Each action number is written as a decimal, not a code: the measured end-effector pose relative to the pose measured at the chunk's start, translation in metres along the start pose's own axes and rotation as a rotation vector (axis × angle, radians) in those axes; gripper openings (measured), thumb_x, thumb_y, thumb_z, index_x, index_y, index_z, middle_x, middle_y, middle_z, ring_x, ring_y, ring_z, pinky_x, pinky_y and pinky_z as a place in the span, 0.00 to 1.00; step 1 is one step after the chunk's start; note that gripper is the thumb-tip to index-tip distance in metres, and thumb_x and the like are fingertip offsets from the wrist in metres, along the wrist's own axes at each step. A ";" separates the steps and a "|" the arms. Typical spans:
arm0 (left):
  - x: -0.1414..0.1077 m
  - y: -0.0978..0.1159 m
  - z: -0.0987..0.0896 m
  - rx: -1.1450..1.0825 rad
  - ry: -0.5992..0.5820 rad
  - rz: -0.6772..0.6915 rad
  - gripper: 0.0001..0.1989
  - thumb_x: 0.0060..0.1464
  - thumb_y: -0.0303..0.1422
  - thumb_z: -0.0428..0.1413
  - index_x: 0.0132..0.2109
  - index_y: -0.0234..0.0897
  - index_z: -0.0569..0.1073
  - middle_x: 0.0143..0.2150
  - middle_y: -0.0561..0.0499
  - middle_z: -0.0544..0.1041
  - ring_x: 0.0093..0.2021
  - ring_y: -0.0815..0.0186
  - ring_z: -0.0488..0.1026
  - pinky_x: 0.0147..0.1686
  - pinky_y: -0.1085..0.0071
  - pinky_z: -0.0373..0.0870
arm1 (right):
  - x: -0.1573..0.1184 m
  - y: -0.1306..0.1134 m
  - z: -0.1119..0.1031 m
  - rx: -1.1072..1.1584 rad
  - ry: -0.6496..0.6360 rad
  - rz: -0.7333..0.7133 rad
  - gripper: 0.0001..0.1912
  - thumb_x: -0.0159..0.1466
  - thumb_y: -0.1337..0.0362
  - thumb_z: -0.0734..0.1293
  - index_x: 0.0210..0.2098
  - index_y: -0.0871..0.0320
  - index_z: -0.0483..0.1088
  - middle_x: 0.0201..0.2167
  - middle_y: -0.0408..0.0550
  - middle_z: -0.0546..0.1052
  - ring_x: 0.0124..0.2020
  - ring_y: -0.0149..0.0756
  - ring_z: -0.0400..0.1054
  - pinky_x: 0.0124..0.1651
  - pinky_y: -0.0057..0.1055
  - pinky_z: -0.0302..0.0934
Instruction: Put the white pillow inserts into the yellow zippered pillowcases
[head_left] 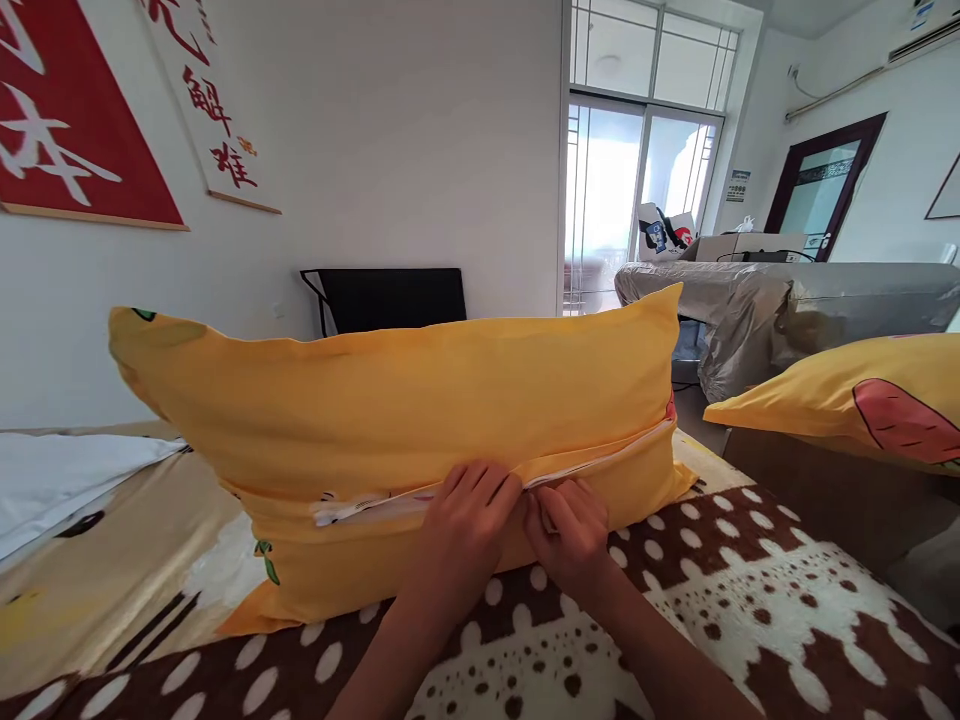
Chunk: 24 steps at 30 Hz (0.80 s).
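Observation:
A long yellow pillow [420, 400] stands on its edge across the bed, its back side facing me. A white zipper [600, 462] runs along its lower part; to the right of my hands it looks closed, while on the left the seam gapes and shows a pale strip. My left hand [472, 510] is closed on the seam near the middle, fingers curled over the edge. Just right of it, my right hand [570, 525] pinches at the zipper line, thumb against the bent fingers. What lies between its fingertips is too small to make out.
A brown and cream patterned blanket [720, 590] lies under the pillow. Another yellow pillow [825, 400] with a watermelon print is at the right. White fabric [67, 480] lies at the left. Behind are a black chair back [397, 298] and plastic-covered furniture [862, 295].

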<state>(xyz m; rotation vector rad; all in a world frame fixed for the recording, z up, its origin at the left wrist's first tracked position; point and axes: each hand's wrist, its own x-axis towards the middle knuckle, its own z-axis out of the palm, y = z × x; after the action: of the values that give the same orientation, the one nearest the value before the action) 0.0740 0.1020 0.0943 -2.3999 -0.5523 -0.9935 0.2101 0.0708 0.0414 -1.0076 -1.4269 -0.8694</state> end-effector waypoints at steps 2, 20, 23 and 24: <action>-0.002 -0.003 0.004 0.005 0.018 0.002 0.07 0.57 0.23 0.50 0.31 0.36 0.66 0.29 0.51 0.68 0.33 0.63 0.62 0.37 0.66 0.59 | -0.001 0.009 -0.001 -0.029 0.031 0.049 0.12 0.61 0.73 0.62 0.23 0.57 0.61 0.16 0.38 0.59 0.20 0.28 0.54 0.26 0.29 0.48; 0.001 0.002 0.013 0.072 0.157 0.039 0.07 0.55 0.22 0.52 0.41 0.33 0.70 0.38 0.45 0.73 0.38 0.61 0.66 0.41 0.63 0.61 | -0.001 0.040 -0.014 -0.059 0.164 0.176 0.10 0.60 0.72 0.64 0.24 0.57 0.62 0.14 0.35 0.58 0.17 0.25 0.53 0.22 0.25 0.50; 0.017 0.015 0.021 0.047 0.137 0.125 0.10 0.56 0.23 0.51 0.46 0.31 0.70 0.41 0.44 0.73 0.40 0.60 0.67 0.43 0.63 0.61 | -0.001 0.042 -0.014 -0.030 0.158 0.167 0.09 0.60 0.71 0.64 0.24 0.57 0.63 0.15 0.36 0.59 0.17 0.25 0.54 0.23 0.25 0.51; 0.023 0.018 0.025 0.047 0.136 0.143 0.10 0.57 0.24 0.51 0.47 0.31 0.69 0.40 0.44 0.73 0.40 0.60 0.67 0.42 0.64 0.61 | -0.001 0.043 -0.014 -0.021 0.158 0.167 0.09 0.61 0.71 0.63 0.24 0.57 0.63 0.15 0.37 0.60 0.17 0.25 0.54 0.23 0.25 0.51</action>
<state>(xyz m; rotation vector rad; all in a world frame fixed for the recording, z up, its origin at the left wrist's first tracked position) 0.1120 0.1057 0.0905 -2.2748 -0.3464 -1.0585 0.2552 0.0730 0.0404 -1.0346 -1.1858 -0.8237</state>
